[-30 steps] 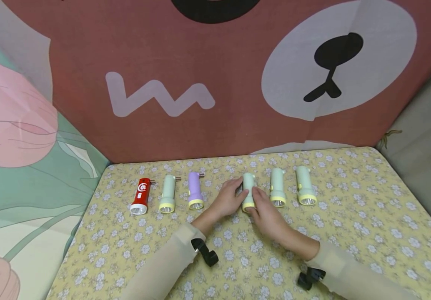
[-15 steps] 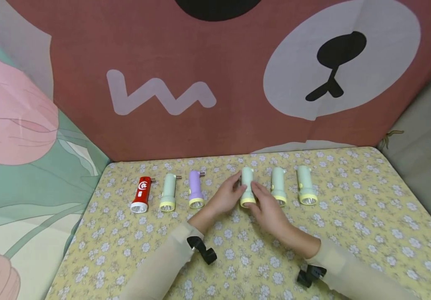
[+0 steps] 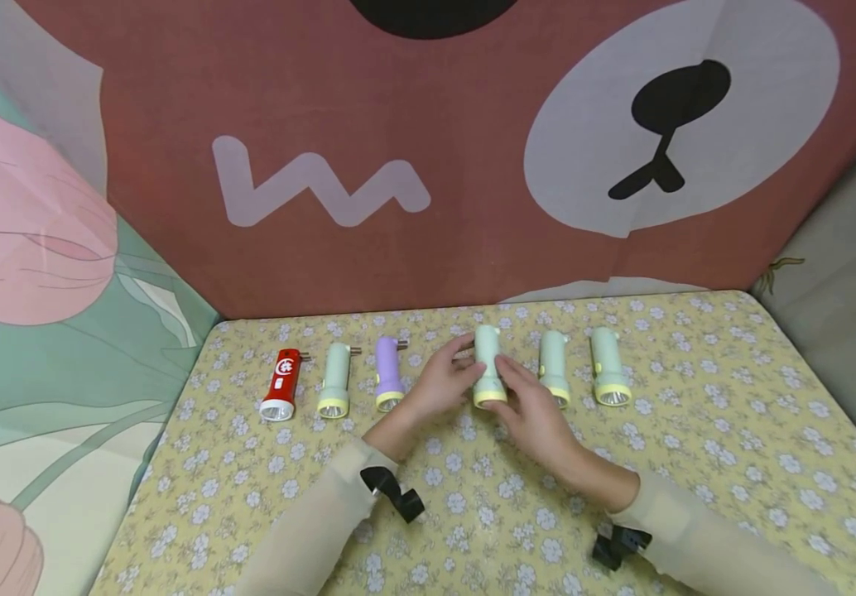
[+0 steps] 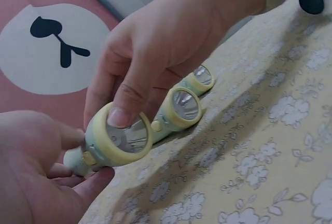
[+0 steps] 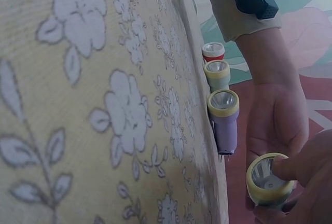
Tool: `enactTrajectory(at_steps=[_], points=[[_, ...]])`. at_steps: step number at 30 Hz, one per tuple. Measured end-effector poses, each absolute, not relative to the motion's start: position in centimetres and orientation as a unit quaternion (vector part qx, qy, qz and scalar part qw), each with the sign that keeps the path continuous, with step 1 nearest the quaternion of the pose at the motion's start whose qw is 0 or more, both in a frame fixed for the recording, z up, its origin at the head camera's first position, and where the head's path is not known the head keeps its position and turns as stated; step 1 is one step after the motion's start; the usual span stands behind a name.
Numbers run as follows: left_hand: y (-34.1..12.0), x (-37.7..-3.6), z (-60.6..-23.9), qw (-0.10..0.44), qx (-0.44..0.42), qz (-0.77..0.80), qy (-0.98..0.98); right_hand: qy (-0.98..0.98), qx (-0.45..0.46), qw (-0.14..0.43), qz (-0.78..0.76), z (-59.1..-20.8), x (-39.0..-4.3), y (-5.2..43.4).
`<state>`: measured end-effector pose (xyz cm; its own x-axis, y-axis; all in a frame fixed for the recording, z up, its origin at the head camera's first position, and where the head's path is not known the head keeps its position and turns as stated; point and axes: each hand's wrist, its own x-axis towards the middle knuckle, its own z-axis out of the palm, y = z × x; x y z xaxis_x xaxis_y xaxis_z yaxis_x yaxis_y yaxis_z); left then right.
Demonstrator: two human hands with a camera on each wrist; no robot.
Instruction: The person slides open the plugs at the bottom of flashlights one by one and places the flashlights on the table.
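Both hands hold a pale green flashlight [image 3: 486, 356] with a yellow rim, in the middle of a row of flashlights. My left hand [image 3: 443, 382] grips its body from the left, thumb and fingers on either side. My right hand [image 3: 536, 418] holds the lamp end from the right, its thumb [image 4: 123, 107] over the lens in the left wrist view. The flashlight appears raised off the table, lens towards me. Just right of it lies another pale green flashlight [image 3: 552, 364], its lower edge partly hidden by my right hand. Left of my left hand is a purple flashlight [image 3: 387, 364].
A red flashlight [image 3: 283, 381] with a white head and a green flashlight [image 3: 335, 377] lie at the left. Another green flashlight [image 3: 607, 364] lies furthest right. They rest on a floral yellow tablecloth [image 3: 488, 530]; a red printed cloth [image 3: 465, 248] hangs behind the table.
The flashlight between both hands has moved away from me and slightly left, apparently rising. Both hands moved with it and keep hold. The other flashlights stay in place.
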<state>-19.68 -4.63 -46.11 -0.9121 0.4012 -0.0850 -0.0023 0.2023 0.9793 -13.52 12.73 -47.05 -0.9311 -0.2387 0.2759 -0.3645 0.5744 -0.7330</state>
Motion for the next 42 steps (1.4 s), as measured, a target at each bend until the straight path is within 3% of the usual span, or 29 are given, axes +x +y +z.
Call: enactTrajectory(at_steps=[12,27,42], points=[[-5.4,-20.2,-45.2,0.156,0.05,0.69,0.705,-0.876,0.181,0.074,0.441,-46.7,-12.9,12.3],[-5.8,-20.4,-44.9,0.147,0.054,0.706,0.69,-0.85,0.193,0.066,0.485,-46.8,-13.0,12.2],[-5.8,-19.9,-44.7,0.112,0.067,0.715,0.687,-0.809,0.161,0.001,0.565,-46.4,-13.5,12.3]])
